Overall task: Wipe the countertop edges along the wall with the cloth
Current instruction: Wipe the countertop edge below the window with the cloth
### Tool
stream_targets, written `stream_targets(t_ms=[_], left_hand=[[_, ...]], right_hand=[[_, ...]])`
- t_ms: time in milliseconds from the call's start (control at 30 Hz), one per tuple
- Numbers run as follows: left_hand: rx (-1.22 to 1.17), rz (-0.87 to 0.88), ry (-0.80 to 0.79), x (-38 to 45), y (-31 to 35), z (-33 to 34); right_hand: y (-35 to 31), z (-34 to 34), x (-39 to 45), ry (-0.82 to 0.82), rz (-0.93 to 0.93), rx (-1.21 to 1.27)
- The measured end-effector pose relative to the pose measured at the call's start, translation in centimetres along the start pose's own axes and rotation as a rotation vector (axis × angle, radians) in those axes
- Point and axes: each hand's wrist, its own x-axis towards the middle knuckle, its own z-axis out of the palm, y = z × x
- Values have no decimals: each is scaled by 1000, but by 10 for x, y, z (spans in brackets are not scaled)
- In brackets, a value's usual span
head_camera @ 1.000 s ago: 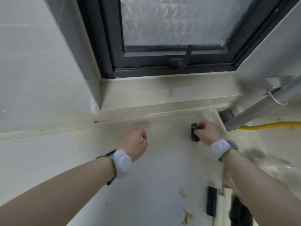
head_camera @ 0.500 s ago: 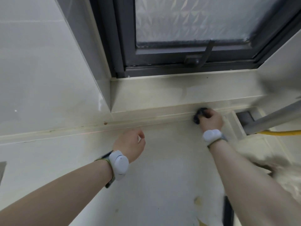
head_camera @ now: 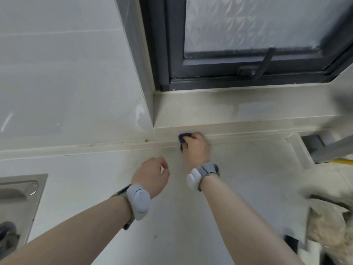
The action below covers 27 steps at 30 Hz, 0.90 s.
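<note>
My right hand [head_camera: 194, 148] is closed around a small dark cloth [head_camera: 183, 138] and presses it against the raised back edge [head_camera: 114, 146] of the pale countertop [head_camera: 238, 188], just below the window sill's left corner. Only part of the cloth shows past my fingers. My left hand [head_camera: 150, 176] hovers over the countertop a little nearer to me, loosely curled with thumb and fingers touching and nothing in it. Both wrists wear grey bands.
A steel sink rim [head_camera: 23, 188] sits at the left edge. A dark-framed frosted window [head_camera: 248, 44] stands above the sill [head_camera: 229, 109]. At the right are a grey pipe [head_camera: 332, 148], a yellow hose [head_camera: 342, 161] and a crumpled pale bag [head_camera: 328, 217].
My right hand has slid the cloth leftwards along the back edge, from near the pipe corner to below the window's left side. The view has shifted left, so the sink now shows.
</note>
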Motion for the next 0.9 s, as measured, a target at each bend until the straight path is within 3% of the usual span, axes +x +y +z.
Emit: stream_targets(t_ms=[133,367,500,700,900], left_hand=[[26,13,16,4,8,-6],[23,27,26,14,27,-3],[-5,-1,22,14,34,4],[-8,-13,30,13,32,17],[-93,-43,24,16,20,26]], right_hand=[[45,-38,8,16,19,-95],[171,-142,26,123,291,-268],[202,-162,37,198,370,-256],[210,-154,39,399,515,-37],[148,-105,26,457,521,132]])
